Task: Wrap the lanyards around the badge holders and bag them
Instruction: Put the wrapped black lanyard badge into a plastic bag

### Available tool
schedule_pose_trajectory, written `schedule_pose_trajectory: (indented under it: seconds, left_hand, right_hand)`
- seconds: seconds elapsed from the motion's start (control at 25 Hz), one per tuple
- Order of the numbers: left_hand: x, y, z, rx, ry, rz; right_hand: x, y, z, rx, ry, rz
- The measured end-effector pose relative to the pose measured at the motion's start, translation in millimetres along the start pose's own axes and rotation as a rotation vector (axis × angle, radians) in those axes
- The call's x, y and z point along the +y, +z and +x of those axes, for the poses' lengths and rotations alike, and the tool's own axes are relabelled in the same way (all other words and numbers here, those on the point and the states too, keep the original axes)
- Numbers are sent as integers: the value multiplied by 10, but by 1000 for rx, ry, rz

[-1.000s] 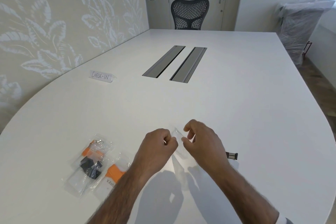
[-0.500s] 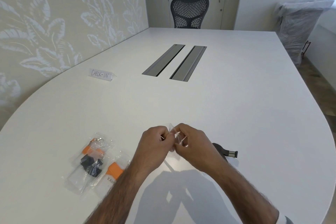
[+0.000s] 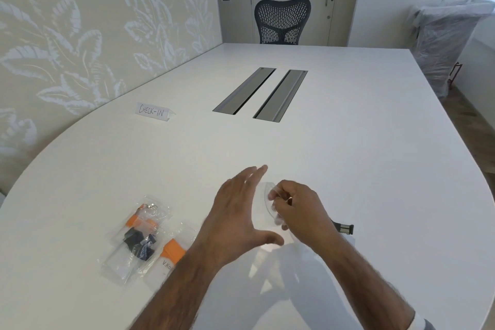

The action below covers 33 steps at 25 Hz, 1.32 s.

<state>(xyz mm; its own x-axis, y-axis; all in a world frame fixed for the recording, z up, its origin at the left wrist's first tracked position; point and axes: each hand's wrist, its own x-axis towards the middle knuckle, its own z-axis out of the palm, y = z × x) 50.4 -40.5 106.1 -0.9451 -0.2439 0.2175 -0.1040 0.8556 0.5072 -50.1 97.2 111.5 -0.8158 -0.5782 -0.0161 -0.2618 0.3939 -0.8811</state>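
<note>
Subject item: the small clear plastic bag point(image 3: 264, 202), empty as far as can be seen, is held just above the white oval table point(image 3: 348, 155) between the two hands. The right hand point(image 3: 297, 211) pinches the bag's right edge between curled fingers and thumb. The left hand point(image 3: 235, 222) holds nothing; its fingers are straight and spread, thumb out, close beside the bag's left edge. In my judgement this arrangement serves to open the bag's mouth: one hand anchors the film while the other is free to part it.

A black lanyard end with metal clip point(image 3: 344, 228) lies just right of the bag, behind the right wrist; the rest is hidden, so the state of its wrap cannot be confirmed. Well left of the bag lies a filled clear packet with orange badge holder and dark lanyard point(image 3: 136, 238), evidently finished. Between that packet and the bag an orange-topped badge holder point(image 3: 171, 252) lies partly under the left forearm. Far beyond the bag, to its left, stands a folded white "CHECK-IN" card point(image 3: 154, 111)
</note>
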Motion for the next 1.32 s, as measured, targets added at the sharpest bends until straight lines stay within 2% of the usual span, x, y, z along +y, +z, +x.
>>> schedule_pose_trajectory:
  seconds: [0.08,0.2,0.28,0.4,0.48,0.64,0.76,0.84,1.04,1.2,1.32]
  left_hand:
    - [-19,99,9,45,110,42]
    - [-27,238,-3,170,166,127]
    - [-32,312,-48,230,168,182]
    - [-131,298,-65,280,101,138]
    - [-171,272,-62,243,66,66]
    - [43,336,-70,147,117,-41]
    - [111,405,-65,191,145,-91]
    - [76,396,-52,190,118,-86]
    - [-13,352,-48,120,120,-31]
    - [-56,366,-32,50,159,94]
    - [-77,415,-30,74,135,90]
  right_hand:
    - [-45,33,-30,-41,-29,7]
    - [-48,50,-25,28,-65,-86]
    - [-11,24,-6,76,-109,-160]
    - [12,-28,-29,103,-112,-169]
    - [23,-51,-45,111,-88,-131]
    - [88,-4,-96,74,-47,-193]
    - [54,1,-103,22,-15,-134]
    - [36,-22,-82,-25,17,-48]
    - [-12,-48,-116,-159,96,-102]
    - [-8,-16,-98,-189,136,-70]
    - [-22,-41,-96,-233,135,-37]
